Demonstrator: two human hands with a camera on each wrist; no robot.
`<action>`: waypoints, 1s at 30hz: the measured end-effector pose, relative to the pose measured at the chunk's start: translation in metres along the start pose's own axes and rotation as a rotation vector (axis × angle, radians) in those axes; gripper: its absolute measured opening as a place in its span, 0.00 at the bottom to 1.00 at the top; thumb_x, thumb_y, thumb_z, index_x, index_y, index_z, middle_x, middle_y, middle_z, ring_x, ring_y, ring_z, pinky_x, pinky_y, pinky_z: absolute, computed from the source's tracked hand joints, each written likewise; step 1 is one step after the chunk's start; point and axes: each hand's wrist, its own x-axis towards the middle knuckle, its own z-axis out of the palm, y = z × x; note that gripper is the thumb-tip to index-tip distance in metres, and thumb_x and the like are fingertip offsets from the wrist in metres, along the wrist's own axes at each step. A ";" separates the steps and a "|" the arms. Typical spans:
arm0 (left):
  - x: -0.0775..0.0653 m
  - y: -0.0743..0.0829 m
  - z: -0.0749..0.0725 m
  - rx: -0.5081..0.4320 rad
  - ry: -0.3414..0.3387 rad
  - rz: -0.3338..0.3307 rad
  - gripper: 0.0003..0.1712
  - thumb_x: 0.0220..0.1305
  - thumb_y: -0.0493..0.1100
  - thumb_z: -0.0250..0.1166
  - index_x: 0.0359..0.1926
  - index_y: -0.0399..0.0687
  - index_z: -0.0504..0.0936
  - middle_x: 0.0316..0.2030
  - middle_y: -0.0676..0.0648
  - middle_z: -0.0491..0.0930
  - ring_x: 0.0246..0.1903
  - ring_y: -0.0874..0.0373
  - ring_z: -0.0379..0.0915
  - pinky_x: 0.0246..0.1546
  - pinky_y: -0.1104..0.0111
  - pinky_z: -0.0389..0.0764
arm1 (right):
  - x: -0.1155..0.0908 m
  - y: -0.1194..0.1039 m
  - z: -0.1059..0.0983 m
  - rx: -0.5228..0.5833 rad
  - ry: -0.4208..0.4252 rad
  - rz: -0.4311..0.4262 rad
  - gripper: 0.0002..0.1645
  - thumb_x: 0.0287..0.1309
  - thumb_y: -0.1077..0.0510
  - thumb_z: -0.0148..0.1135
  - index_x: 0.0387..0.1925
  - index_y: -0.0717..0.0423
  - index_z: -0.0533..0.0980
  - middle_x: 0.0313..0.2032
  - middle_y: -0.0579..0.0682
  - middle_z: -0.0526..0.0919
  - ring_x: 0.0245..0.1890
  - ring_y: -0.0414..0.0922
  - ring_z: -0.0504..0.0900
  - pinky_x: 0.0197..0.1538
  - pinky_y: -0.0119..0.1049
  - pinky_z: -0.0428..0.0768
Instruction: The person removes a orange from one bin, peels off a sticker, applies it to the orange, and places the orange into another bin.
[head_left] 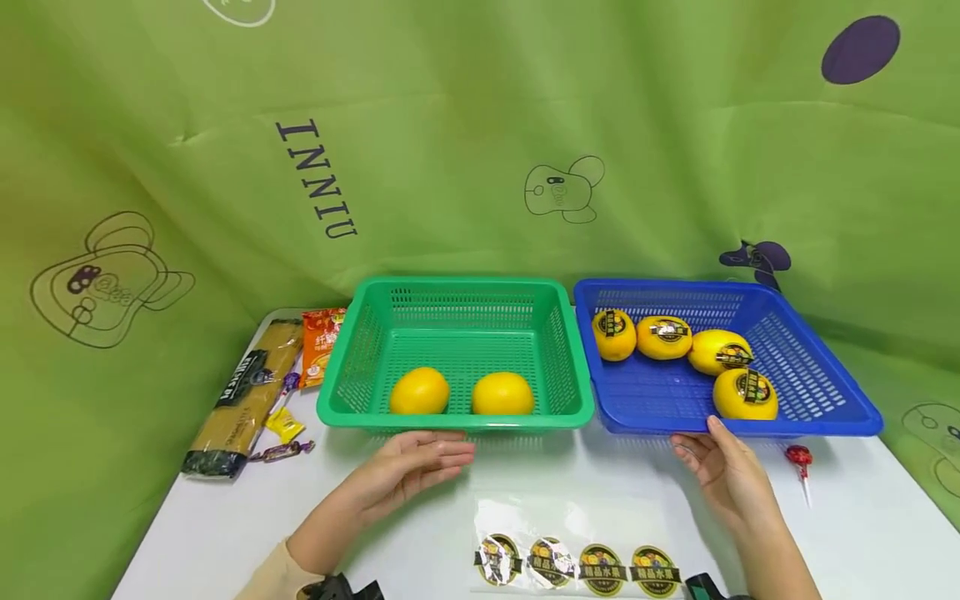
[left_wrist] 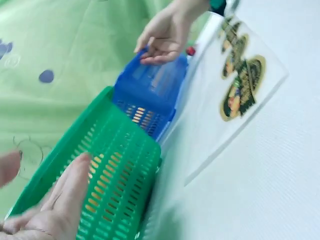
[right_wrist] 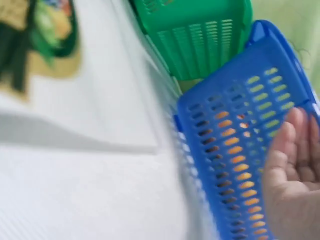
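Observation:
Just in front of the green basket point(head_left: 453, 421), my left hand point(head_left: 416, 471) is held with its fingers extended, grasping nothing. Two plain yellow fruits, one on the left point(head_left: 420, 391) and one on the right point(head_left: 503, 393), lie near that basket's front wall. My right hand point(head_left: 726, 482) is at the front of the blue basket point(head_left: 645, 425), its fingers loosely bent and its thumb tip right at the rim. Several yellow fruits with black-and-gold stickers, among them the nearest fruit point(head_left: 745, 395), lie inside the blue basket. In the right wrist view the fingers point(right_wrist: 295, 145) overlap its slotted wall.
A clear sheet of round fruit stickers point(head_left: 577, 571) lies at the table's front. Left of the green basket are a long pasta packet point(head_left: 247, 392), an orange snack packet point(head_left: 321, 342) and small wrapped sweets point(head_left: 285, 425). A red lollipop point(head_left: 799, 455) lies at the right.

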 end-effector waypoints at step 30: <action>0.000 0.004 -0.013 -0.244 0.099 0.063 0.26 0.71 0.44 0.53 0.58 0.25 0.66 0.52 0.34 0.78 0.53 0.50 0.77 0.57 0.64 0.75 | 0.268 0.055 0.134 -1.012 -0.924 1.211 0.43 0.59 0.61 0.61 0.72 0.51 0.53 0.73 0.54 0.51 0.70 0.53 0.57 0.66 0.49 0.68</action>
